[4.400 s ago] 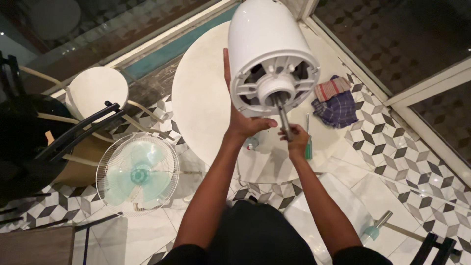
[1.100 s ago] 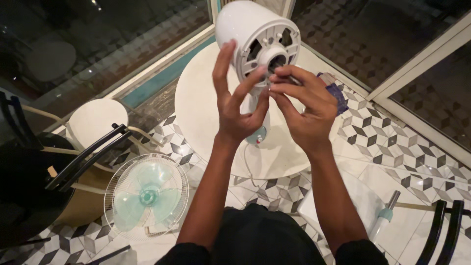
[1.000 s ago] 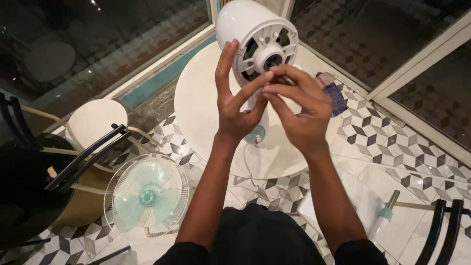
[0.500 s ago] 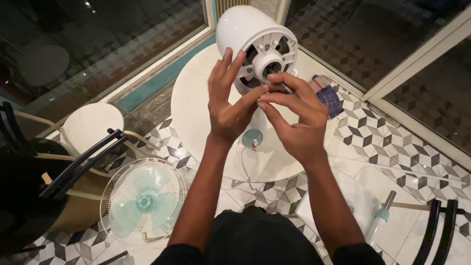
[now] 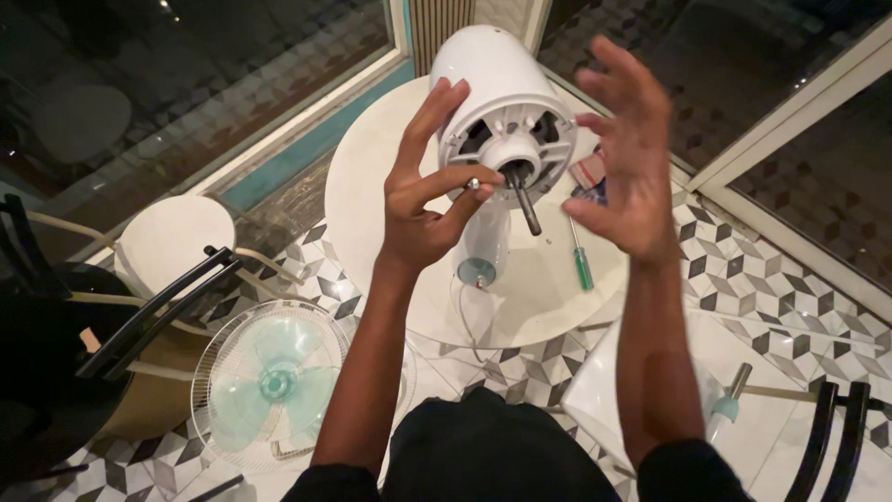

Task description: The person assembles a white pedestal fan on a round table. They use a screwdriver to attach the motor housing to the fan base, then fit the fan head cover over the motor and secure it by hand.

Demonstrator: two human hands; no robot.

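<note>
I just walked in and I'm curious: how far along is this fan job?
Done, by the look of it: the blade and guard lie on the floor, off the white motor housing, whose shaft is bare. In hand: the left hand pinches a small screw by the housing; the right hand hangs open. Left: the screwdriver lies unused on the table.

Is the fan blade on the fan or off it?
Off. The motor has only its bare shaft sticking out, and the blade lies inside its grille on the floor. The left hand pinches a small screw.
</note>
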